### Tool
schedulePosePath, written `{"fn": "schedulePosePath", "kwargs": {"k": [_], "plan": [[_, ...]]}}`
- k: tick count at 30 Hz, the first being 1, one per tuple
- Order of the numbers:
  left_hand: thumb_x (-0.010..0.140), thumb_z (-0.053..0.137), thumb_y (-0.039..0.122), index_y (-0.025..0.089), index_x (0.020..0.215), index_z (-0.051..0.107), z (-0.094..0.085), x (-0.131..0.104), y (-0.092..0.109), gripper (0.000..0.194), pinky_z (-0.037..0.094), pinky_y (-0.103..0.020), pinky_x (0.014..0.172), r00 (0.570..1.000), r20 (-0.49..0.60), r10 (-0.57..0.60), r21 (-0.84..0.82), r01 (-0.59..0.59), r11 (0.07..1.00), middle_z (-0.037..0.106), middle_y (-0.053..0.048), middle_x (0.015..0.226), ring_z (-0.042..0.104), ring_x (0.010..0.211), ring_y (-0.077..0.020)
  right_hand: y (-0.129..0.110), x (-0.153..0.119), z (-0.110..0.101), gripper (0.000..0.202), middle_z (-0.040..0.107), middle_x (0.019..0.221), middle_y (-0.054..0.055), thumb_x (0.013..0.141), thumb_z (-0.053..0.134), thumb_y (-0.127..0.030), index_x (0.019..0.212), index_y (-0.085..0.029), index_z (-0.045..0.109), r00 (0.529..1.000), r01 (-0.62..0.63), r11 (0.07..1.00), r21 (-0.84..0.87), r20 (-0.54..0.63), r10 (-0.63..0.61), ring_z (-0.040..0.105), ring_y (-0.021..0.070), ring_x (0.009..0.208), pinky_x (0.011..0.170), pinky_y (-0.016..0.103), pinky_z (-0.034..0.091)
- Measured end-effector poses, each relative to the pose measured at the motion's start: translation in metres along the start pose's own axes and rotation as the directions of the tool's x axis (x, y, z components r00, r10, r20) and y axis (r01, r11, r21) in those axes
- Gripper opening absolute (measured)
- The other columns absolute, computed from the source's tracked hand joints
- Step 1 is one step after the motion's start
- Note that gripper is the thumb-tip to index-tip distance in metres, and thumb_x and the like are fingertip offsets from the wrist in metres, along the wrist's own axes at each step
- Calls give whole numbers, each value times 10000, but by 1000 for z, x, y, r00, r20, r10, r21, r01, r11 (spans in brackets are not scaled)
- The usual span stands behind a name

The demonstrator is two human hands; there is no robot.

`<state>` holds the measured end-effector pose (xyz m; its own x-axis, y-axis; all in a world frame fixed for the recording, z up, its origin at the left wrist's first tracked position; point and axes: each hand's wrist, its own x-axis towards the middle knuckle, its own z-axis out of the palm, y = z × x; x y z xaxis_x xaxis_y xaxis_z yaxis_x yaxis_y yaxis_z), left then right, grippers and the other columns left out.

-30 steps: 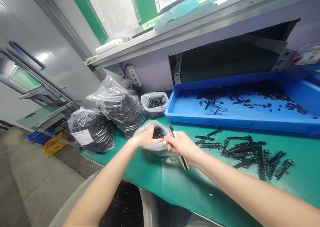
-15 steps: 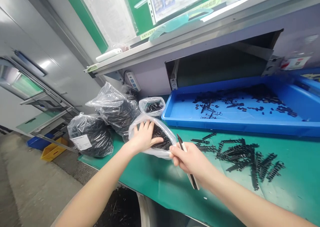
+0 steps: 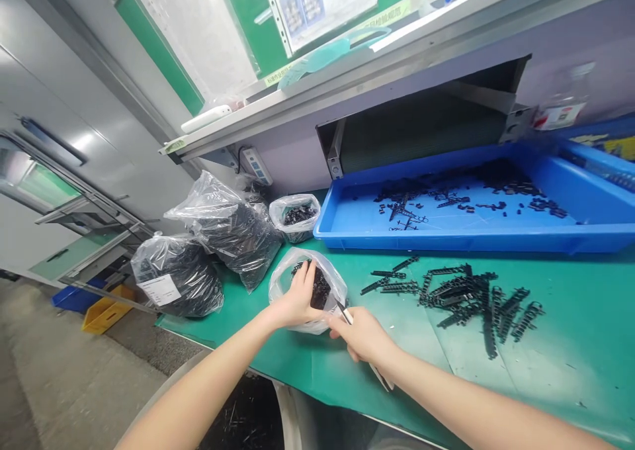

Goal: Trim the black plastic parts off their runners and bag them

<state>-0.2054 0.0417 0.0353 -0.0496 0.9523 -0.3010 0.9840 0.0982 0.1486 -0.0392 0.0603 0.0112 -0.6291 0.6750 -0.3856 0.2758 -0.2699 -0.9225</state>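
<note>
My left hand (image 3: 299, 299) reaches over the near rim of an open clear plastic bag (image 3: 282, 271), fingers stretched out onto the small black plastic parts (image 3: 321, 290) inside. Its thumb points right, close to the rim. In my right hand (image 3: 364, 336) is a slim black-and-white pointed tool (image 3: 346, 312), its exact kind unclear; the dark tip points up and left. The fingers of that hand are closed round it, against the bag's right edge; whether they also pinch the plastic I cannot tell. Black toothed plastic strips (image 3: 461, 294) lie in a loose pile to the right.
A blue tray (image 3: 446, 237) with scattered black parts stands behind. A smaller open bag (image 3: 296, 220) and two big filled bags, one tall (image 3: 228, 228) and one labelled (image 3: 176, 274), are at the left. A metal shelf (image 3: 347, 73) overhangs the green table (image 3: 421, 384).
My left hand's fingers have drawn closer together, lower and to the right. The bag's mouth looks rounder. My right hand has moved slightly left and down, nearer the left; the view has shifted.
</note>
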Motion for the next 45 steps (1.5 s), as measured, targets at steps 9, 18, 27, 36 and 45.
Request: {"fn": "schedulePosePath", "kwargs": {"k": [9,18,27,36,45], "plan": [[533,752,372,-2,1355,193,-4,18,6,1062,150,-468,1076,999,-35,-2,59,4,998,157,-300,1411,99,1317,-397,-15,-14,31,222,412,410,-85,732,434,-75,535,-163,486,984,113,977,183,115,-136,253,43,295,344,201,193],[495,756,423,71,1361,189,-29,29,7,1093,260,-665,900,984,-73,-160,163,170,972,204,-329,1380,193,1259,-489,-24,-30,10,195,426,405,-69,744,427,-161,557,-162,481,991,83,966,245,83,-106,241,39,296,341,193,173],[688,592,532,120,1279,302,-71,4,16,776,338,-578,896,989,-115,-97,165,115,979,327,-232,1354,337,1200,-436,-27,-39,1,217,257,293,-112,787,397,-236,605,-167,491,998,46,965,259,35,-57,175,54,307,361,196,193],[660,626,244,174,1061,523,-66,-1,-6,420,414,-305,875,999,-18,30,-24,-30,999,580,-79,1114,536,1035,-244,-25,-25,-6,157,242,346,-109,716,489,-209,564,-174,476,999,15,974,227,44,-26,171,49,334,358,197,122],[724,507,511,124,1016,510,-68,-13,-62,485,480,-334,670,938,-183,-295,-391,206,897,617,-100,874,590,834,-248,-17,-20,-4,207,441,575,-47,657,545,-341,583,-167,459,994,-21,960,279,106,-9,178,38,403,391,219,106]]}}
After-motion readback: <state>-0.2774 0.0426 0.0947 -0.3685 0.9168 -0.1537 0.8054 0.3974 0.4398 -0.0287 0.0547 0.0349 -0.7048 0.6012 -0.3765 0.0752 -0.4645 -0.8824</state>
